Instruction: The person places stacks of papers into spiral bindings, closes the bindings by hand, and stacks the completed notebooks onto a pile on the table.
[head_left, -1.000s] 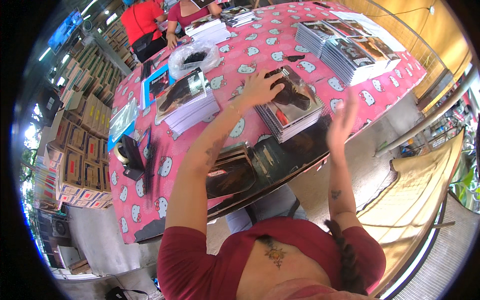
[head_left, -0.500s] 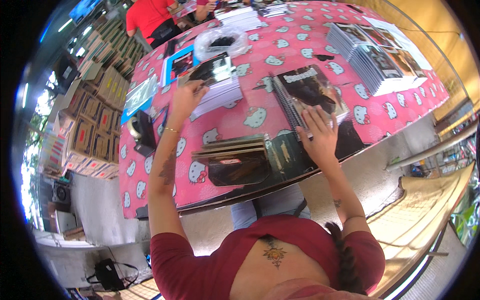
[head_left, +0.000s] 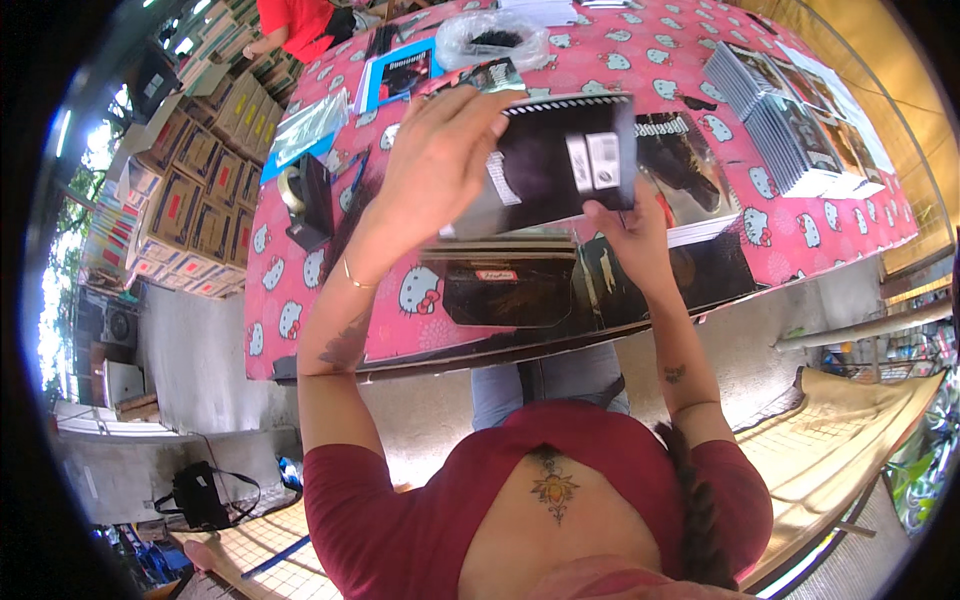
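A dark punched cover [head_left: 545, 178] is held up above the table, a row of holes along its top edge and white label patches on its face. My left hand [head_left: 440, 160] grips its upper left part, fingers bent over the edge. At the lower right corner, my right hand [head_left: 637, 228] pinches it between thumb and fingers. Behind the cover, partly hidden, lies a stack of notebooks [head_left: 690, 175] with a dark picture on top. Another printed cover [head_left: 490, 76] shows beyond my left hand. Nearer me sits a black open-topped holder [head_left: 510, 290] with cardboard dividers.
A black tape dispenser [head_left: 305, 205] stands at the table's left, near blue-backed sheets [head_left: 400, 75] and a clear plastic bag [head_left: 490, 42]. Stacked spiral notebooks [head_left: 775, 130] fill the right side. Cardboard boxes [head_left: 195, 190] are piled on the left; a person in red [head_left: 300, 30] is beyond.
My left hand has come away from the paper stack and moved right with the punched cover. My right hand has left the notebook's top and now holds the cover's corner. The view has shifted.
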